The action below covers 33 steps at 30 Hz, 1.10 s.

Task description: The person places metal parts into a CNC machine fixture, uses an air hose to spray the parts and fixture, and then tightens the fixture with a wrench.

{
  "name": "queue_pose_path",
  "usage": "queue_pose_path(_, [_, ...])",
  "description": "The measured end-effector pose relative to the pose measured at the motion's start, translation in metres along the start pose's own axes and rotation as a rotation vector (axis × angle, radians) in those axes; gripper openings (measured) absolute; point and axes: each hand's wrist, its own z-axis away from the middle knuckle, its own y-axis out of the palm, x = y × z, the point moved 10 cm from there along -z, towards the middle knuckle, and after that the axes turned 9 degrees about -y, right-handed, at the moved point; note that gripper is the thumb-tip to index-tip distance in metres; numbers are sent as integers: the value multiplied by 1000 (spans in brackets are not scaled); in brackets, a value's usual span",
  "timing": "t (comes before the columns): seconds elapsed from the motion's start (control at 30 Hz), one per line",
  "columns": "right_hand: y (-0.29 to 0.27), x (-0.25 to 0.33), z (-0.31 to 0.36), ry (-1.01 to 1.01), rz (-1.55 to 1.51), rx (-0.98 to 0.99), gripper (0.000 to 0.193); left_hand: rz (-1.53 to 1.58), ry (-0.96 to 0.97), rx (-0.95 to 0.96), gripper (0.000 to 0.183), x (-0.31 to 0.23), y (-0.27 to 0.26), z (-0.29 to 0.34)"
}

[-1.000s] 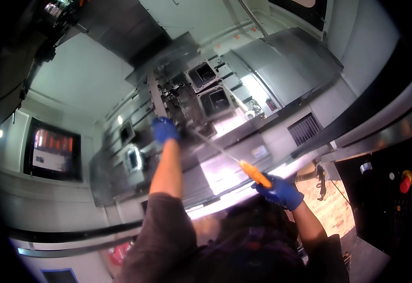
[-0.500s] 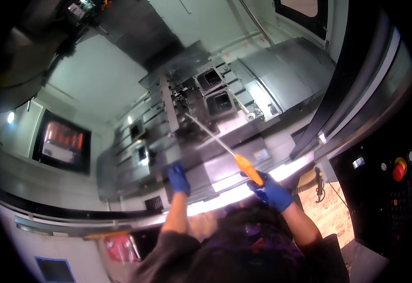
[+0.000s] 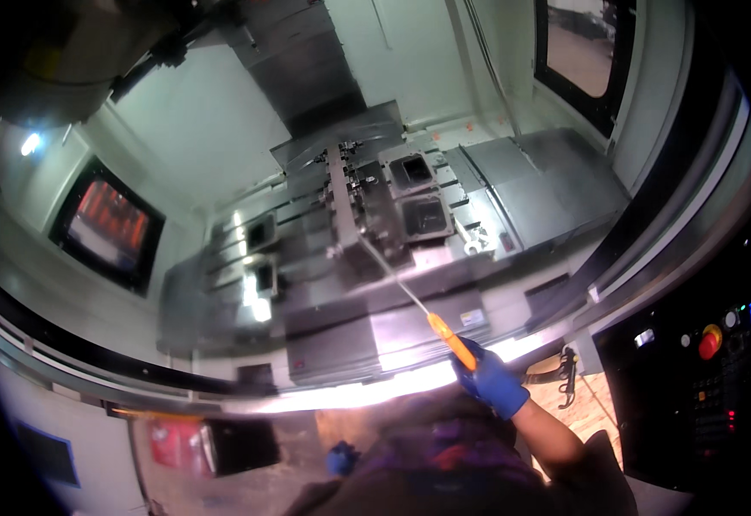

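My blue-gloved right hand [image 3: 493,384] is closed round the orange handle of a long tool [image 3: 452,341] with a thin, straight metal shaft. The shaft reaches away to the left, and its tip appears near the front end of a long metal fixture bar [image 3: 341,198] on the machine table. Whether the tip touches the bar I cannot tell. My left hand [image 3: 342,458], also in a blue glove, is low beside my body, small and blurred; its fingers cannot be made out. Two square-framed metal parts [image 3: 425,215] sit right of the bar.
All this lies inside a machine enclosure with pale walls and a window [image 3: 109,225] at left. Grey sheet covers [image 3: 556,176] flank the table on the right. A control panel with a red emergency button [image 3: 710,342] stands at right. A red item [image 3: 178,445] lies low on the left.
My left hand has drawn back from the machine's front edge toward my body. My right hand still holds the tool, now slightly lower in view. The whole view has shifted and turned.
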Motion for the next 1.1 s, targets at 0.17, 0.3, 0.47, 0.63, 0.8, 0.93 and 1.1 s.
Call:
queue_pose_path(0.17, [24,4,-56,165,113,78,41,529,-255,122,37,-27,23,-50])
queue_pose_path(0.3, [54,-7,-130,250,-160,67,28,607,-167,270,35,-90,48,-83])
queue_pose_path(0.47, [61,-7,-226,225,-18,-62,18,607,-140,370,37,-117,65,-98])
queue_pose_path(0.63, [58,24,-255,25,-126,24,27,666,-182,362,42,-114,55,-87])
queue_pose_path(0.8, [-8,-12,-171,377,-184,159,30,716,71,245,24,-227,36,-62])
queue_pose_path(0.93, [-53,-31,-101,423,-107,265,30,726,471,171,32,-361,17,-23])
queue_pose_path(1.1, [-69,-60,-65,434,-177,284,36,213,866,-33,52,-546,52,28])
